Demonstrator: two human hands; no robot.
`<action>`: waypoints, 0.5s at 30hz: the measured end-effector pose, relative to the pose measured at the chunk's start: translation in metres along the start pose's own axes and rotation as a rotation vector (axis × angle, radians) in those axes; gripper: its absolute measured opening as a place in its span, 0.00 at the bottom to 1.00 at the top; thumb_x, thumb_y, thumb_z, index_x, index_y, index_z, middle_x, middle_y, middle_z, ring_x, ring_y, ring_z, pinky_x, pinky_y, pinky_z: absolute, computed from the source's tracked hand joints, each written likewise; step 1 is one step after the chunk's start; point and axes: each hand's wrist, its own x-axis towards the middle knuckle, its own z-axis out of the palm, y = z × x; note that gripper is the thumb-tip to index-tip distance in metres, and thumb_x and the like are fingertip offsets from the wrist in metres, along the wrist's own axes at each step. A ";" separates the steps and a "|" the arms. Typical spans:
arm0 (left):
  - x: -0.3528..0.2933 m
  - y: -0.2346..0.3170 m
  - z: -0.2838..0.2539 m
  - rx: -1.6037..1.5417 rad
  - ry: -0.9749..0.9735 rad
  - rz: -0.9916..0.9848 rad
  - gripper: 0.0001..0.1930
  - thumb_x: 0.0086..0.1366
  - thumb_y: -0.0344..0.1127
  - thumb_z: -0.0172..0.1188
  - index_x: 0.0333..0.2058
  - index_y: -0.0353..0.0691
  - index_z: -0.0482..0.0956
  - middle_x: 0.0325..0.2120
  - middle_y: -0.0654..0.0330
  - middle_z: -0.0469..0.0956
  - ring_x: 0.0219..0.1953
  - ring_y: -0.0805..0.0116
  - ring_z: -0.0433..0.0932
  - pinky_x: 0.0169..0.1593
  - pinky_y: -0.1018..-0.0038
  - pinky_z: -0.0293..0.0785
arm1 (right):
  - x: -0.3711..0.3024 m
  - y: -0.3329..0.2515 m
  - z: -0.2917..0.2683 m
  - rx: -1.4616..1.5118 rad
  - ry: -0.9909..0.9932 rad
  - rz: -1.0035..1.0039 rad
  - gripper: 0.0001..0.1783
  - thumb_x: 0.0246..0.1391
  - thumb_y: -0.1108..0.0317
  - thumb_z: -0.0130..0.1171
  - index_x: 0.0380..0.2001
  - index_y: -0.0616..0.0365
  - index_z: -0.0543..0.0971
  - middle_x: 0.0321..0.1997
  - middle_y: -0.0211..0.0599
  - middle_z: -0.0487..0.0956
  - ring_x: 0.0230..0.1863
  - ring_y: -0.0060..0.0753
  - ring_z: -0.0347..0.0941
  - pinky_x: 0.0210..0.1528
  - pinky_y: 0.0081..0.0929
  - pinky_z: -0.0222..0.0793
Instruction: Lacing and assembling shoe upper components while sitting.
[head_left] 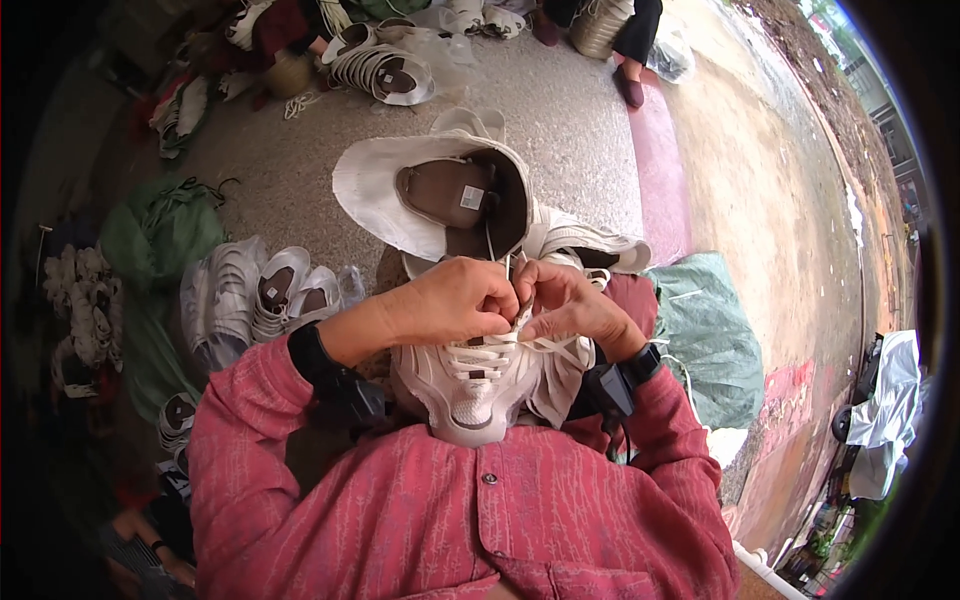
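A pale sneaker upper point(470, 400) lies close against my body, toe toward me, with lace crossing its front in rows. Over its opening my left hand point(455, 300) is closed, fingertips pinched at a white shoelace point(508, 268). Right beside it my right hand point(575, 305) pinches the same lace near the upper eyelets. A loose lace strand point(555, 348) hangs below that hand. The exact grip of the fingertips is partly hidden. Just beyond my hands sits a large pale upper point(375, 195) with a brown lining and a white label.
Left of me are white uppers in clear plastic point(220, 300) and a green sack point(165, 230). A grey-green sack point(705, 340) lies at right. Farther off stand stacked shoe uppers point(385, 75) and a person's leg point(635, 55). At lower left a person's arm point(155, 545) shows.
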 end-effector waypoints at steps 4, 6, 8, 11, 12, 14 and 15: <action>0.005 -0.001 0.006 0.195 0.036 0.079 0.06 0.52 0.30 0.63 0.28 0.35 0.78 0.27 0.57 0.74 0.28 0.64 0.76 0.32 0.69 0.70 | 0.002 0.000 0.003 0.065 -0.017 0.007 0.21 0.40 0.80 0.74 0.37 0.54 0.76 0.37 0.19 0.71 0.36 0.12 0.67 0.36 0.14 0.62; 0.006 -0.001 0.011 0.260 0.026 0.094 0.06 0.52 0.30 0.62 0.28 0.34 0.78 0.27 0.58 0.74 0.28 0.65 0.76 0.32 0.70 0.70 | 0.002 -0.003 0.004 0.099 -0.020 0.039 0.21 0.40 0.81 0.74 0.37 0.53 0.76 0.37 0.19 0.71 0.36 0.13 0.67 0.36 0.14 0.61; 0.003 -0.001 0.024 0.647 0.191 0.352 0.05 0.52 0.29 0.61 0.28 0.35 0.78 0.26 0.58 0.72 0.29 0.65 0.76 0.31 0.69 0.71 | 0.002 -0.005 0.002 0.064 -0.032 0.064 0.21 0.41 0.81 0.73 0.38 0.54 0.75 0.37 0.20 0.72 0.38 0.14 0.67 0.37 0.14 0.62; -0.002 0.022 0.033 1.098 0.191 0.494 0.05 0.51 0.30 0.58 0.28 0.37 0.77 0.26 0.57 0.72 0.29 0.63 0.76 0.31 0.68 0.72 | 0.002 -0.015 0.004 0.184 -0.056 0.107 0.22 0.41 0.82 0.72 0.40 0.55 0.75 0.38 0.21 0.72 0.39 0.15 0.67 0.39 0.14 0.62; -0.004 0.028 0.029 1.101 0.194 0.493 0.05 0.51 0.30 0.58 0.28 0.37 0.77 0.26 0.57 0.72 0.29 0.63 0.76 0.31 0.68 0.72 | 0.002 -0.016 0.004 0.181 -0.059 0.105 0.22 0.41 0.82 0.72 0.40 0.55 0.75 0.38 0.21 0.72 0.39 0.15 0.67 0.39 0.14 0.62; -0.009 0.038 0.017 1.314 0.146 0.451 0.04 0.51 0.31 0.58 0.27 0.41 0.76 0.26 0.56 0.72 0.28 0.62 0.74 0.30 0.67 0.72 | 0.001 -0.017 0.002 0.124 -0.078 0.117 0.20 0.44 0.81 0.67 0.41 0.56 0.74 0.40 0.22 0.71 0.38 0.14 0.66 0.40 0.14 0.62; -0.012 0.041 0.001 1.341 0.198 0.354 0.03 0.50 0.32 0.58 0.26 0.42 0.75 0.26 0.56 0.72 0.28 0.61 0.74 0.30 0.66 0.71 | -0.001 -0.017 0.000 0.128 -0.078 0.115 0.20 0.44 0.81 0.67 0.41 0.56 0.74 0.40 0.22 0.71 0.38 0.14 0.66 0.40 0.14 0.62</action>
